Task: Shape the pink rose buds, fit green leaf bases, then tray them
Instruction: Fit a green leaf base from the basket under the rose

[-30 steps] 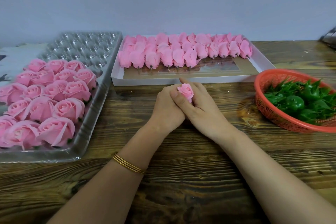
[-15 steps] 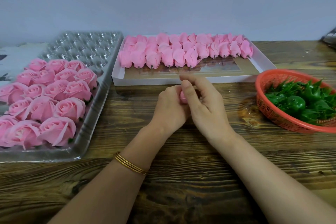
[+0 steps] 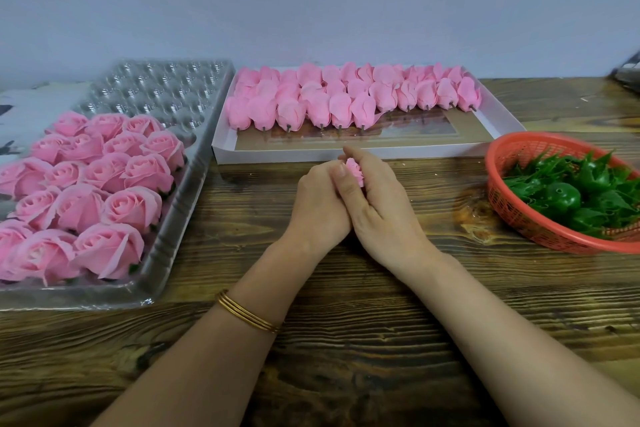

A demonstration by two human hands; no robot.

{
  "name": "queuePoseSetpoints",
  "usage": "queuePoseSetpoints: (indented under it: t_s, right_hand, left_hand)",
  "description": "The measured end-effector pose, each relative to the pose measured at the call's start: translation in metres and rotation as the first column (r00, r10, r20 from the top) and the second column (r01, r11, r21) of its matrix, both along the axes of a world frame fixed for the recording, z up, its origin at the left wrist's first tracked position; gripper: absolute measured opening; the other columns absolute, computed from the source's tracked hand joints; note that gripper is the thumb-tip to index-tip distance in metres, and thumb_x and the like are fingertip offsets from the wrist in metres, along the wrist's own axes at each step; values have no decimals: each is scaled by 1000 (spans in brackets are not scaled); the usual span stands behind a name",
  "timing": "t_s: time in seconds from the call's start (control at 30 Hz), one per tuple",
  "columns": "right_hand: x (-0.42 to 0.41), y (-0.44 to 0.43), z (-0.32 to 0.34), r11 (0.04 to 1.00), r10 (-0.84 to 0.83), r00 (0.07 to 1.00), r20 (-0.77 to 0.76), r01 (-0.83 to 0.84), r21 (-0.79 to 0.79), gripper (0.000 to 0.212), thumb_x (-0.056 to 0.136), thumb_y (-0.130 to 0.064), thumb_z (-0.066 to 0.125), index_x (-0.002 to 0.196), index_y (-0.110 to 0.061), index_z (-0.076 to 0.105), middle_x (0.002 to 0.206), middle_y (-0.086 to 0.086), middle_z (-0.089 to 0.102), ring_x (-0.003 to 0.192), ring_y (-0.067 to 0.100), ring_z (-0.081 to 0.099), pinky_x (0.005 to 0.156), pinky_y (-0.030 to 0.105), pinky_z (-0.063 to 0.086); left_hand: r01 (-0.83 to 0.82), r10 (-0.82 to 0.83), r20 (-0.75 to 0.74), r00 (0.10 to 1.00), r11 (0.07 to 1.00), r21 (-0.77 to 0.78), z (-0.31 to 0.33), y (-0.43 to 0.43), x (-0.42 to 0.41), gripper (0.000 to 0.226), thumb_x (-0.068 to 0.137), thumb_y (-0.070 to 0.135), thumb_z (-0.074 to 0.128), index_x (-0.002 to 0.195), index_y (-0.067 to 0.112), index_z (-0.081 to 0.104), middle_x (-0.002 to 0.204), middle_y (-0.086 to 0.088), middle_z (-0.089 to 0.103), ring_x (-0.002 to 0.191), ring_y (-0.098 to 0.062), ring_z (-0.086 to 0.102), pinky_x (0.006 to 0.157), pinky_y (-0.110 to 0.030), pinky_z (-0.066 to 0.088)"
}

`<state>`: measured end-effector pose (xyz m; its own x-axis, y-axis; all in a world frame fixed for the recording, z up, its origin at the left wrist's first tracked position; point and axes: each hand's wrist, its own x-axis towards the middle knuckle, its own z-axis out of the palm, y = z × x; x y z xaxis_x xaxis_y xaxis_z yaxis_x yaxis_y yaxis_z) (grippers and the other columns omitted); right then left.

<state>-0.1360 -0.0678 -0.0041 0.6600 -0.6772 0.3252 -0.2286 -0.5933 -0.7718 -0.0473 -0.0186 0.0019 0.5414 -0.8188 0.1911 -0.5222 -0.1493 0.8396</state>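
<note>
pink rose bud (image 3: 355,172) sat squeezed between my left hand (image 3: 320,208) and right hand (image 3: 384,205), both curled round it, middle of the desk (image 3: 346,340).

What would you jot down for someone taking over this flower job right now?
Left hand and right hand: both curled round one pink bud above the table, shaping it; no green base shows on it.
Finished roses fill the near part of the clear tray, left; its far cells are bare.
Unshaped buds lie in rows at the far end of the white box, centre.
Green leaf bases sit in the red basket, right.
Left to do: finish this bud, fit a base, tray it, then work through the box.
</note>
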Motion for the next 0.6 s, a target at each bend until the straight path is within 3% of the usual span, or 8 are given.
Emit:
queuePoseSetpoints:
  t_s: [0.17, 0.37, 0.47, 0.6]
  right_hand:
    - [-1, -1, 1, 999, 28, 998, -60, -26, 44, 75, 91, -57, 30, 147, -9, 37, 140, -1, 48, 134, 12, 38, 107, 18, 24]
    - [-4, -4, -1, 999, 24, 988, -153, -20, 34, 81, 91, -64, 28, 154, -13, 25, 150, 2, 35, 142, 15, 25, 111, 23, 17]
    - [-7, -5, 0, 999, 28, 981, -192, -24, 21, 90, 85, -74, 25, 152, -13, 28, 149, 1, 35, 141, 16, 26, 111, 25, 20]
    - [-11, -10, 7, 992, 73, 983, -165, -54, 117, 92, 77, -78, 43, 140, -11, 44, 133, 0, 48, 128, 11, 39, 109, 30, 31]
  left_hand:
    - [20, -20, -8, 1000, 1000, -23, 1, 0, -1, 24, 96, 14, 56, 73, 15, 61, 71, 6, 61, 69, -9, 57, 63, -23, 44]
    - [41, -42, -21, 999, 998, -51, 0, 2, -1, 22, 94, 12, 59, 72, 12, 62, 70, 4, 62, 70, -15, 57, 66, -31, 46]
    - [49, -52, -40, 998, 996, -70, -2, 1, 0, 22, 94, 13, 60, 72, 12, 62, 70, 3, 62, 69, -15, 56, 65, -32, 46]
    - [98, -111, -127, 986, 990, -99, 0, 2, 2, 27, 86, 16, 64, 62, 28, 62, 61, 11, 61, 62, -5, 55, 61, -28, 46]
